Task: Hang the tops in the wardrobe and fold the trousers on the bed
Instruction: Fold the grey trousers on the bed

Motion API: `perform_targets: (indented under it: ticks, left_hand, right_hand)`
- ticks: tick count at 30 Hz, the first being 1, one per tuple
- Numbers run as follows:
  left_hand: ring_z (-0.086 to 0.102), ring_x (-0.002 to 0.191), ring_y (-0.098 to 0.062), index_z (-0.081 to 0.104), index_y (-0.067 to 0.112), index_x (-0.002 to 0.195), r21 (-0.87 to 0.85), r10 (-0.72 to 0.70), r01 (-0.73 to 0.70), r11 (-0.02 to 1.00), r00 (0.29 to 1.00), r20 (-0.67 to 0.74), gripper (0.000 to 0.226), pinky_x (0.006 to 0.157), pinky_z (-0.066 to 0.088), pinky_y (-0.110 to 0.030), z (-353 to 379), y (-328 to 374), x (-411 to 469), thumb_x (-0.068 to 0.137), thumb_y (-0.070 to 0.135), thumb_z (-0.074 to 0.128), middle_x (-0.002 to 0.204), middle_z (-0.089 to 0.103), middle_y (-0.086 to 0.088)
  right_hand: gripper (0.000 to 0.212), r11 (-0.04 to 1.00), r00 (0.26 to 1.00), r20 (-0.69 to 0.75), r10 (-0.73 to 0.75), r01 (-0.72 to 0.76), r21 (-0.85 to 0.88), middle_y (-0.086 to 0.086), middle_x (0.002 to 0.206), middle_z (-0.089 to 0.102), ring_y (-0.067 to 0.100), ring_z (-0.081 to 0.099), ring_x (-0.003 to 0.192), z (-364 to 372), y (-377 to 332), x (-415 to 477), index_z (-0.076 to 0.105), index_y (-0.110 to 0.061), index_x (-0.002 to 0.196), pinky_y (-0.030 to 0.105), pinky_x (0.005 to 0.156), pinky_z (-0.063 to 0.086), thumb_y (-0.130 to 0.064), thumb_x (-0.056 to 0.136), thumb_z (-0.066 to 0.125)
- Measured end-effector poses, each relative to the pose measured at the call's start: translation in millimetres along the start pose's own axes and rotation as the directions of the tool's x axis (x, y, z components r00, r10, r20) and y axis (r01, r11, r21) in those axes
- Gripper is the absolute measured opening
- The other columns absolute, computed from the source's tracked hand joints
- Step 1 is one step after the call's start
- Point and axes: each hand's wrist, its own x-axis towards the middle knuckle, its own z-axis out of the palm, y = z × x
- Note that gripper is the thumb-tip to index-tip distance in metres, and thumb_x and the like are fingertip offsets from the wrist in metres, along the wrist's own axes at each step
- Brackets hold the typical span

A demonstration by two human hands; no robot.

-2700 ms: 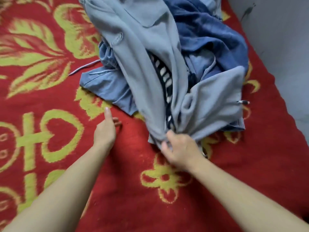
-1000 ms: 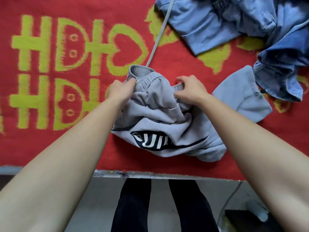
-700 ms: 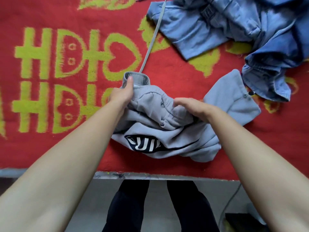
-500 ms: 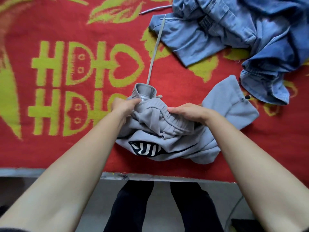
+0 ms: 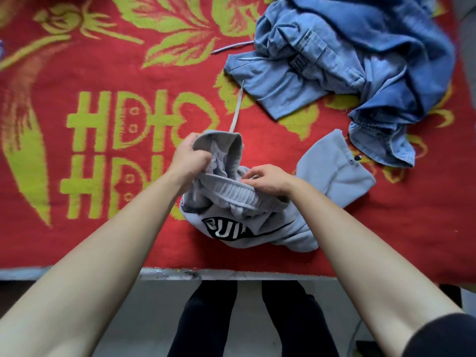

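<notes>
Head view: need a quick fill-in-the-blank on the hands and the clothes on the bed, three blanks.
1. The left hand and the right hand both grip the ____ trousers.
2. The heap of blue clothes lies beyond the trousers, to the person's ____.
3. The blanket under them has a yellow-green pattern on ____.
Missing words: grey; right; red.
</notes>
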Motion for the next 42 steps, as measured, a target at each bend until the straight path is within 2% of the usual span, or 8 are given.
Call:
perform_targets:
  ticks: [3,8,14,20,26,33,39,42]
  left_hand:
    - [0.058,0.065,-0.009,0.06,0.025,0.083,-0.07,0.076,-0.076,0.995,0.997,0.004,0.029,0.058,0.047,-0.024,-14,27,-4,0.06,0.008,0.062,0.073,0.064,0.009]
    - [0.061,0.074,-0.015,0.063,0.025,0.087,-0.084,0.276,-0.287,0.954,0.954,-0.115,0.019,0.071,0.053,-0.038,-26,71,-15,0.086,0.007,0.067,0.084,0.067,-0.003]
    - [0.059,0.067,-0.005,0.062,0.026,0.086,-0.006,0.474,-0.5,0.866,0.825,-0.309,0.013,0.066,0.051,-0.027,-63,158,-29,0.083,0.02,0.072,0.077,0.066,0.005]
    - [0.06,0.07,0.001,0.069,0.021,0.097,0.206,0.594,-0.566,0.798,0.685,-0.422,0.02,0.07,0.049,-0.019,-136,240,-49,0.078,0.015,0.073,0.083,0.068,0.005]
    - [0.062,0.075,-0.012,0.07,0.017,0.1,0.276,0.63,-0.576,0.769,0.612,-0.479,0.023,0.077,0.051,-0.026,-180,312,-85,0.078,0.015,0.072,0.084,0.067,0.001]
    - [0.067,0.097,-0.013,0.07,0.019,0.113,0.317,0.729,-0.695,0.645,0.436,-0.528,0.036,0.088,0.053,-0.026,-223,432,-162,0.079,0.031,0.07,0.106,0.073,-0.002]
    - [0.062,0.09,-0.011,0.069,0.025,0.108,0.392,0.746,-0.714,0.58,0.272,-0.608,0.043,0.071,0.046,-0.021,-252,498,-214,0.074,0.052,0.072,0.101,0.07,0.007]
    - [0.06,0.092,-0.013,0.067,0.023,0.106,0.415,0.74,-0.711,0.567,0.22,-0.635,0.037,0.072,0.042,-0.019,-257,510,-221,0.076,0.044,0.071,0.103,0.068,0.004]
  right_hand:
    - [0.015,0.997,0.994,-0.113,0.005,-0.013,-0.075,0.002,0.116,0.069,0.015,0.06,0.098,-9,-2,-3,0.067,-0.03,0.09,0.028,0.085,0.045,-0.046,0.088,0.066]
    - [0.069,0.998,0.998,-0.019,-0.062,0.062,0.014,-0.006,0.12,0.057,0.013,0.061,0.1,-26,-27,-24,0.049,-0.027,0.142,0.023,0.075,0.054,-0.041,0.08,0.074]
    - [0.024,0.859,0.834,-0.501,-0.231,-0.067,-0.508,0.016,0.118,0.056,0.038,0.059,0.105,-81,-65,-58,0.064,-0.016,0.114,0.041,0.087,0.046,-0.016,0.095,0.049]
    - [0.025,0.984,0.499,-0.867,0.015,0.145,0.1,0.021,0.122,0.058,0.037,0.054,0.113,-174,-147,-119,0.049,-0.006,0.122,0.032,0.082,0.034,-0.014,0.102,0.035]
    - [0.022,0.623,0.583,-0.809,0.076,0.605,0.495,0.014,0.108,0.053,0.02,0.056,0.08,-242,-252,-201,0.049,-0.013,0.118,0.026,0.056,0.054,-0.009,0.105,0.032]
    - [0.028,0.302,0.561,-0.828,-0.02,0.793,0.53,0.013,0.078,0.055,0.022,0.056,0.062,-292,-355,-311,0.055,-0.011,0.104,0.034,0.063,0.047,0.004,0.096,0.033]
    - [0.057,0.613,0.221,-0.886,-0.408,0.785,-0.087,-0.005,0.078,0.067,0.008,0.062,0.068,-306,-395,-389,0.064,-0.013,0.085,0.021,0.064,0.049,-0.069,0.075,0.071]
    - [0.06,0.768,0.397,-0.684,-0.612,0.507,-0.392,-0.015,0.079,0.074,-0.002,0.069,0.075,-303,-399,-411,0.077,-0.027,0.087,0.015,0.061,0.054,-0.079,0.055,0.077]
